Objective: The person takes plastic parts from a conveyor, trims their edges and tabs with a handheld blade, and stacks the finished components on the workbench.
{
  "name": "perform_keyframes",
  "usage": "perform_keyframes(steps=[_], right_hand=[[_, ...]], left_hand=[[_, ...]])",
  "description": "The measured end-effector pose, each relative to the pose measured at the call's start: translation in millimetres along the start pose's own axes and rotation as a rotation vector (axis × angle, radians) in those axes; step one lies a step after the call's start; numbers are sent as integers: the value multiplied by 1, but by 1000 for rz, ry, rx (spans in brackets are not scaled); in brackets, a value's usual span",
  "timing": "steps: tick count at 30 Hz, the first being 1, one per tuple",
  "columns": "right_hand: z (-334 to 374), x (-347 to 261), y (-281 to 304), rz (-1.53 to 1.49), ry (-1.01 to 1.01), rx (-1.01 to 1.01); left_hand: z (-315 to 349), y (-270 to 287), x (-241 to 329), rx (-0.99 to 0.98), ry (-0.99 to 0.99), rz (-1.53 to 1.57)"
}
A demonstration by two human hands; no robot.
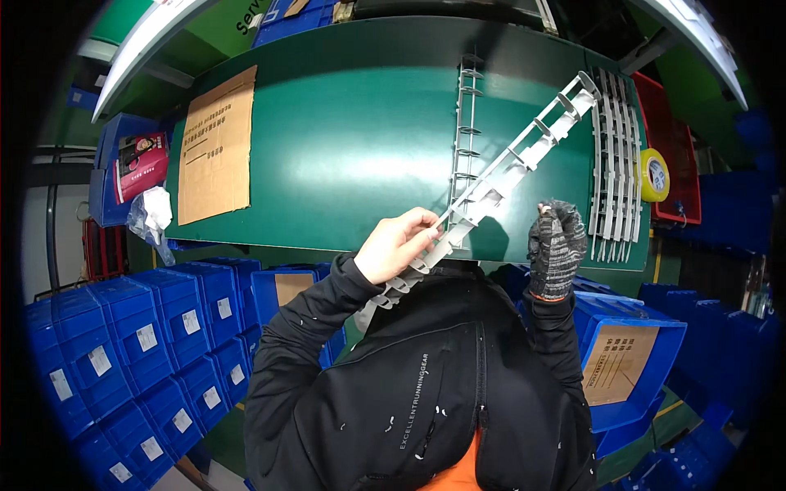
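My bare left hand (400, 244) grips a long grey ladder-like strip (512, 168) with curved crosspieces. The strip slants from my jacket front up to the far right, above the green table (344, 131). My right hand (557, 250), in a dark grey knit glove, is apart from the strip, by the table's near edge. Its fingers are curled together, and whatever may be in them is hidden. A second narrow strip (465, 131) lies lengthwise on the table beyond my left hand. Several similar grey strips (616, 164) lie side by side at the right end.
A yellow tape roll (654, 175) sits beside the strips, near a red bin (686, 155). Flat cardboard (214, 147) lies on the table's left end. Blue crates (155, 327) are stacked lower left, and a blue bin holding cardboard (630, 352) stands lower right.
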State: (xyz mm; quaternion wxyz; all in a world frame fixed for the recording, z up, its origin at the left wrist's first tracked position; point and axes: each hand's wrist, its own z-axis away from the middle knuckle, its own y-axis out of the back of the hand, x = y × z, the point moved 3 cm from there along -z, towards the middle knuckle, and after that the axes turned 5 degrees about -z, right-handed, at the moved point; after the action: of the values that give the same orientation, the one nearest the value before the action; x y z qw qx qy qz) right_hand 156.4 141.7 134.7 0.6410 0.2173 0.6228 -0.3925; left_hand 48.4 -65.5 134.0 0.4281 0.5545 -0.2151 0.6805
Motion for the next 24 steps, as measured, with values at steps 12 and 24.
perform_keyframes(steps=[12,24], right_hand=[[-2,-23,-34,207,-329,-358],[-2,-12,-26,172,-136,-270]], left_hand=[[6,-8,10,135,-354,-542],[6,-7,-7,-57,-83,-67]])
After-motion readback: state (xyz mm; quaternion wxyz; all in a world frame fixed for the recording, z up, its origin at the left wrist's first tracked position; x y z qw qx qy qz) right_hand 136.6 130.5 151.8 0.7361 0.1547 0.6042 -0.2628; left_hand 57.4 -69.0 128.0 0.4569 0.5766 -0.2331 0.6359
